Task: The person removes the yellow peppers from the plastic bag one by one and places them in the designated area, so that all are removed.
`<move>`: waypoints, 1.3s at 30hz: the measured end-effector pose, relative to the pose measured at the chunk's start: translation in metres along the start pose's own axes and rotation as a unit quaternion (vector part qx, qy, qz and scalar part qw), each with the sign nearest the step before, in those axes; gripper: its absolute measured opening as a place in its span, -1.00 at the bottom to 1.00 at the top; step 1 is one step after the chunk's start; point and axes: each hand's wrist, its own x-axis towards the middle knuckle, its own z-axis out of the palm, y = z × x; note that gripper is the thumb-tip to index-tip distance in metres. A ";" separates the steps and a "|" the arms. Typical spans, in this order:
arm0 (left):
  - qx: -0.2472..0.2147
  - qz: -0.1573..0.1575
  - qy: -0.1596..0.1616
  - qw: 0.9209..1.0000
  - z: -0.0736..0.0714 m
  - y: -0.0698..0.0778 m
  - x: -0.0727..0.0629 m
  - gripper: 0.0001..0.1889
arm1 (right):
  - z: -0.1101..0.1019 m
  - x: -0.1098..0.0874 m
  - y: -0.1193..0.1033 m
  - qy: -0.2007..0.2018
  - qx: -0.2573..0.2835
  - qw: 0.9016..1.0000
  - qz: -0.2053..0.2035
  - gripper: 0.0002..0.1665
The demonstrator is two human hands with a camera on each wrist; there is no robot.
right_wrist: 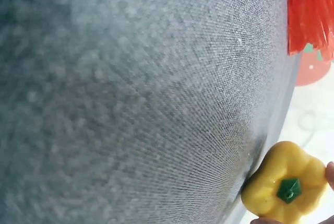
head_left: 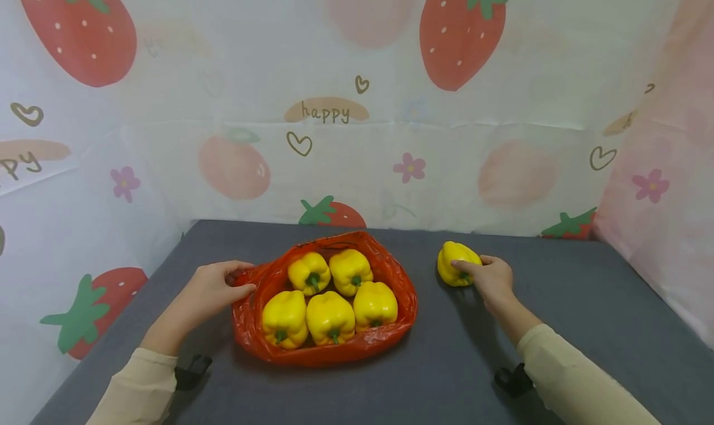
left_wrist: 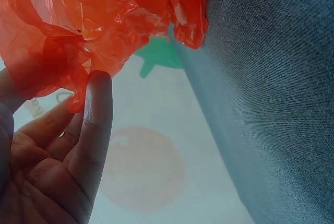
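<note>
6 bright yellow bell peppers [head_left: 331, 313] w/ green stems [head_left: 334, 336]; red plastic bag [head_left: 318, 355]; dark grey cloth tabletop [head_left: 435, 375]; white fabric backdrop [head_left: 502, 112] with red strawberries [head_left: 463, 35], kinda purplish flowers [head_left: 409, 167], brown hearts [head_left: 299, 144]

A dark grey fabric-covered tabletop [head_left: 435, 375] meets a pale printed fabric backdrop [head_left: 251, 72] on its far, left and right sides (red strawberries [head_left: 465, 41], brown outlined hearts [head_left: 361, 78], purple flowers [head_left: 409, 167]), with a horizontal crease [head_left: 502, 125] across the far side, pinker cloth [head_left: 677, 227] at right, soft light

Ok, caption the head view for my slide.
Left hand holds an open red bag of five yellow peppers; right hand grips a sixth pepper.
</note>
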 end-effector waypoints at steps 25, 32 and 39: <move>-0.008 -0.009 -0.009 1.000 0.002 0.001 -0.002 -0.52 | 0.007 0.000 0.001 -0.001 0.018 1.000 0.009 -0.01; -0.006 -0.005 -0.007 1.000 0.002 0.000 -0.001 -0.51 | 0.005 -0.005 0.000 -0.004 0.034 0.999 0.008 -0.02; -0.002 -0.004 -0.004 1.000 0.001 0.001 0.000 -0.52 | 0.000 -0.017 -0.004 -0.015 0.021 1.000 -0.011 0.03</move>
